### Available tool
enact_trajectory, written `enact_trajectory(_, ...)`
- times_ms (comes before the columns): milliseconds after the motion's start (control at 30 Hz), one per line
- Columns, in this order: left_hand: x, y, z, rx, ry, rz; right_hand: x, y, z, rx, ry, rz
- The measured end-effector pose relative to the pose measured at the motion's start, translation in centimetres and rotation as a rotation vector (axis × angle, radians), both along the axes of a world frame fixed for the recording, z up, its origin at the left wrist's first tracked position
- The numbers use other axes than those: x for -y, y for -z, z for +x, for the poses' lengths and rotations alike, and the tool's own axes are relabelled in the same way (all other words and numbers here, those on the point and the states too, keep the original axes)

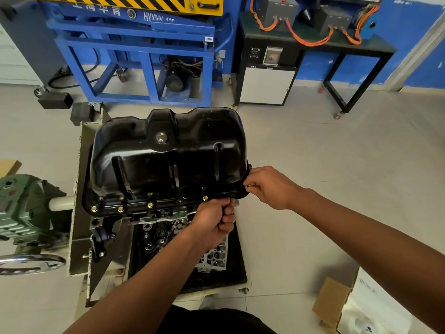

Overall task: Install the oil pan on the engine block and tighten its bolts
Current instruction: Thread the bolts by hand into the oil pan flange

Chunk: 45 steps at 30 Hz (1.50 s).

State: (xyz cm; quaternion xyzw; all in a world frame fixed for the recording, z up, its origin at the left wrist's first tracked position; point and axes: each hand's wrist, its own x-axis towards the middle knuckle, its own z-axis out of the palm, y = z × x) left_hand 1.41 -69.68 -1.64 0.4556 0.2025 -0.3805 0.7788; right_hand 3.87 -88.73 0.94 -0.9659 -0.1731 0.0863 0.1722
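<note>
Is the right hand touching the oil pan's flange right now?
Touching. The head view shows the right hand with fingertips pinched on the corner of the oil pan flange, no gap visible.

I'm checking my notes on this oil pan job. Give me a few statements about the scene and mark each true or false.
1. The oil pan sits on the engine block. True.
2. Both hands are at the pan's near right corner. True: left hand, right hand.
3. No bolts are in the near flange yet. False: several gold-coloured bolts already sit along it.
4. The pan is red. False: it is black.
5. A cardboard box lies on the floor at the lower right. True.
</note>
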Motion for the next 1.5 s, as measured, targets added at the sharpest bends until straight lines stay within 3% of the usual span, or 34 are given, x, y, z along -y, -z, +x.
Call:
enact_trajectory(133, -0.2, -0.2, 0.2, -0.007, 0.017, 0.011, 0.1, -0.3, 0.2, -0.067, 0.071, 0.149)
enact_trajectory(367, -0.2, -0.4, 0.3, -0.012, 0.027, 0.029, 0.1, -0.8, 0.3, -0.089, 0.042, 0.184)
enact_trajectory(1067, -0.2, -0.2, 0.5, -0.016, 0.056, 0.041, -1.0, 1.4, -0.9, 0.206, 0.110, -0.191)
enact_trajectory(1333, -0.3, -0.4, 0.5, -0.021, 0.059, 0.044, -0.4, 1.0, -0.9, 0.141, 0.194, -0.018)
enact_trajectory(1500, -0.3, -0.3, 0.6, -0.019, 0.068, 0.042, -1.1, 1.3, -1.2, 0.271, 0.188, -0.227)
